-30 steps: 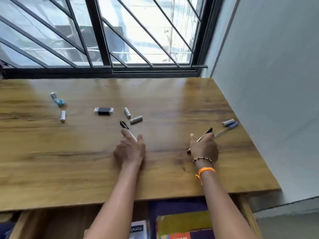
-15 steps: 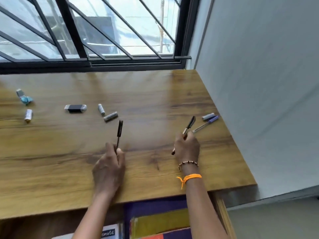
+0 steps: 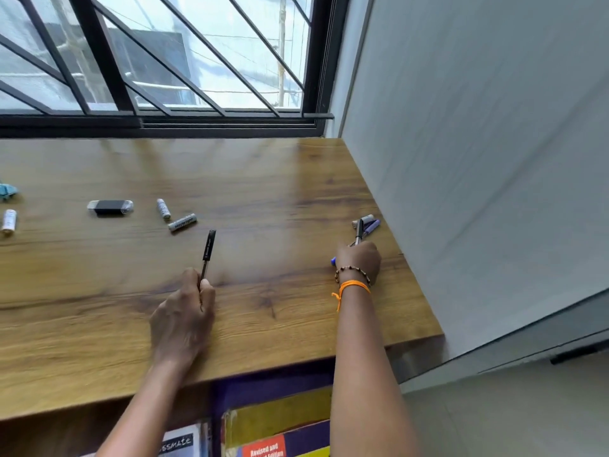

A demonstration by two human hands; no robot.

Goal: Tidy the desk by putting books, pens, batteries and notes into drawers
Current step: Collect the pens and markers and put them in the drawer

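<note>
My left hand (image 3: 184,319) grips a black pen (image 3: 207,250) by its lower end, cap pointing away, above the wooden desk (image 3: 263,199). My right hand (image 3: 359,260) holds another black pen (image 3: 359,229) upright and rests over a blue pen (image 3: 372,227) near the desk's right edge; a blue tip shows at its left side. A grey battery (image 3: 364,220) lies just beyond. Two batteries (image 3: 163,208) (image 3: 182,222) and a black-and-clear eraser-like block (image 3: 110,206) lie at the middle left. Another battery (image 3: 9,221) and a teal item (image 3: 8,190) sit at the far left.
Below the desk's front edge an open drawer holds books: a yellow and purple one (image 3: 280,423) and a notebook (image 3: 179,443). A grey wall (image 3: 478,159) bounds the desk on the right. A barred window (image 3: 158,61) runs along the back.
My right hand moved right and forward with its black pen, onto the blue pen. My left hand stays gripping its pen, cap still pointing away. The view swung right.
</note>
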